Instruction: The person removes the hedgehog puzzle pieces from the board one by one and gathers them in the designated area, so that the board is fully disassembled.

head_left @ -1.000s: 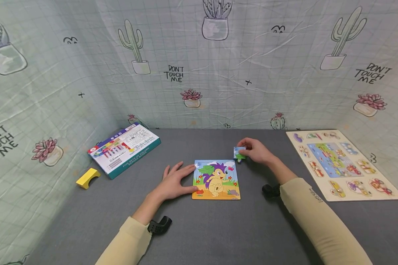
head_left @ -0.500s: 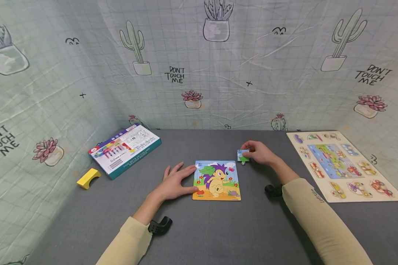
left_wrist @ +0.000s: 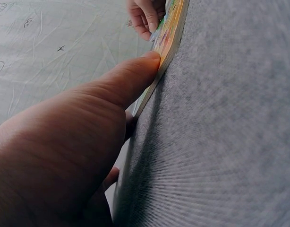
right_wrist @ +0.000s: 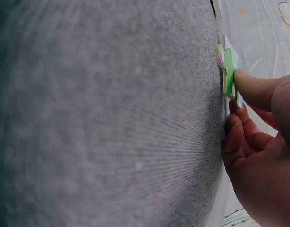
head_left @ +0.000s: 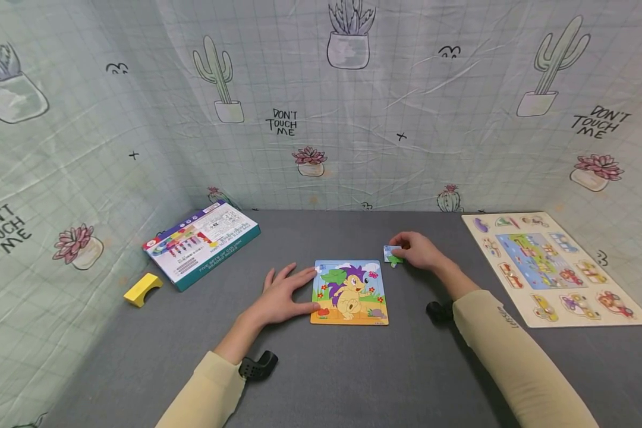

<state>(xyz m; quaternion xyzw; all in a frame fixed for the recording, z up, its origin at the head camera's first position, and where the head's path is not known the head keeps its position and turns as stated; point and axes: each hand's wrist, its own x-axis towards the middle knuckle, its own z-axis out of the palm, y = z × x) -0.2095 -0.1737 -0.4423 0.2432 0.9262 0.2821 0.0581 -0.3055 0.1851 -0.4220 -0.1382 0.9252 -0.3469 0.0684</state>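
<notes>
1. The puzzle (head_left: 349,297) is laid flat at the middle of the counter (head_left: 331,380); its left edge is touched by the left hand (head_left: 278,297), whose fingers are spread and only rested there.
2. The piece (head_left: 388,254) is pinched between thumb and fingers by the right hand (head_left: 419,251), just off the puzzle's far right corner. Whether several are stacked there cannot be told.
3. The piece could be dropped or twisted, it is judged, since it is gripped by only one side. The puzzle could be skewed if pressed unevenly by the left hand, or its small parts lifted if a finger is caught under them.
4. The piece is seen as thin and stiff, glossy, with a rounded tab; the puzzle as a slim square slab. A woven texture is shown by the counter.
5. A cardboard box (head_left: 203,244) and an arched yellow block (head_left: 141,287) are set towards the counter's left edge, a wooden board (head_left: 639,318) towards its right.
</notes>
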